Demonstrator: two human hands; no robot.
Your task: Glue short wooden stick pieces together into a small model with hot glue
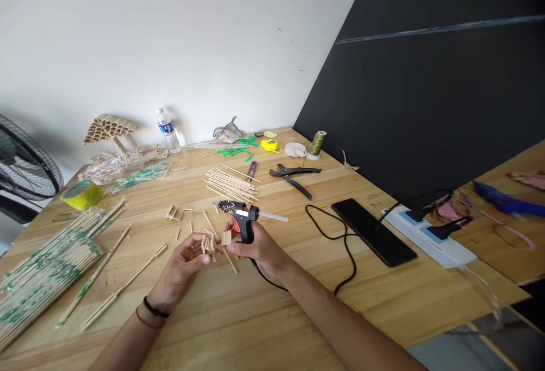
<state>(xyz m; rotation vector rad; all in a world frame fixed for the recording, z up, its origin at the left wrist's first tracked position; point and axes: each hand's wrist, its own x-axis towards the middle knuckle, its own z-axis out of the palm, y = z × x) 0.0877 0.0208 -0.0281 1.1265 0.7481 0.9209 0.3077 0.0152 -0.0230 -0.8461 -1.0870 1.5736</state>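
My left hand (187, 263) is closed on a small piece built of short wooden sticks (208, 244), pinched at its fingertips. My right hand (261, 249) wraps round the grip of a black hot glue gun (242, 217), whose nozzle points left and whose clear glue stick juts out at the back. By my right thumb is a small flat panel of sticks (226, 238), seemingly held there too. Both hands are close together above the table. Beyond them lie a small stick chair-like piece (174, 212), loose short cuttings and a pile of bamboo sticks (232, 183).
Pliers (293, 176), purple snips (251, 170) and a yellow tape measure (270, 145) lie farther back. At right are a phone (372, 232), the gun's cable and a power strip (430, 236). Packed sticks (55, 271), yellow tape (82, 195) and a fan (28, 158) are at left.
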